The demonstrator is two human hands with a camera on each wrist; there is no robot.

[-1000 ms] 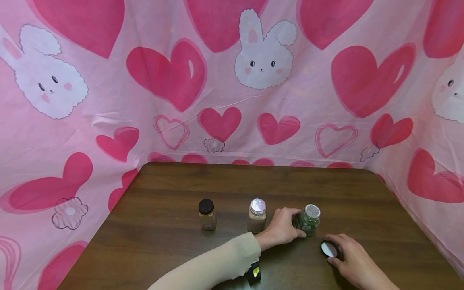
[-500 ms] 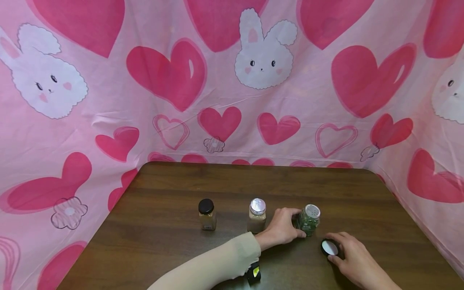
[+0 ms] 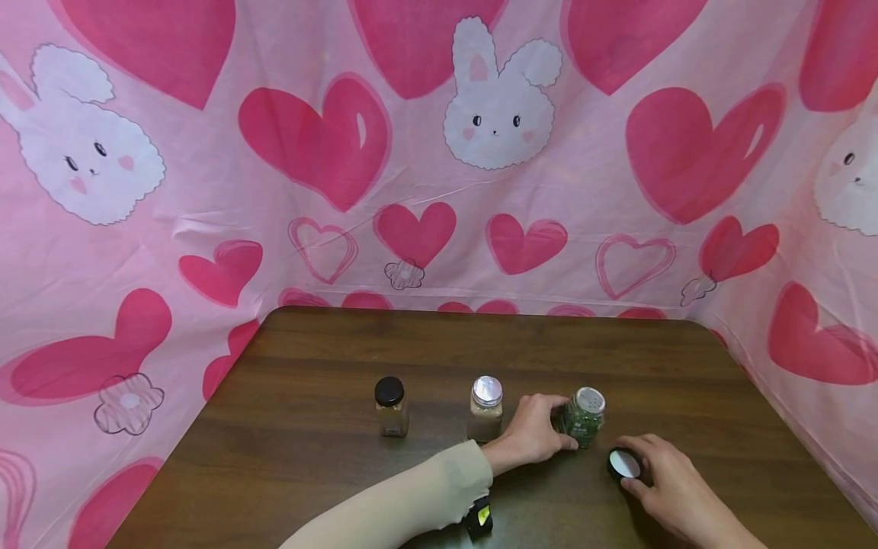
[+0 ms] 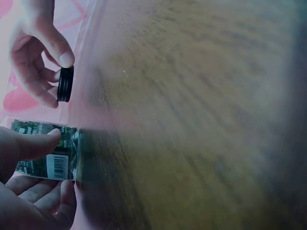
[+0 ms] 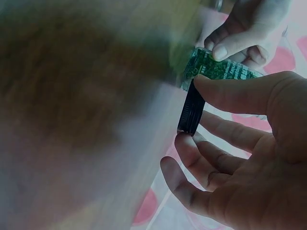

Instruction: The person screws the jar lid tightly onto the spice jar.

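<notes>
My left hand (image 3: 535, 431) grips a glass spice jar (image 3: 583, 423) filled with green dried herb, its thumb across the printed label in the left wrist view. A perforated shaker top (image 3: 591, 399) shows on this jar. Just to the right, my right hand (image 3: 675, 484) pinches a black screw lid (image 5: 192, 108) at its edge between thumb and fingertips. The lid's white inner face is turned upward in the head view. A short gap separates lid and jar there.
On the brown wooden table (image 3: 329, 358) stand a black-capped jar (image 3: 392, 408) and a silver-topped jar (image 3: 486, 408), left of my left hand. A small black device (image 3: 480, 518) shows below my left sleeve. Pink heart-and-rabbit cloth (image 3: 418, 152) encloses the table's back and sides.
My right hand has shifted very slightly up with the lid, and its thumb now overlaps the lid's lower edge. The left hand and the green jar stay in place.
</notes>
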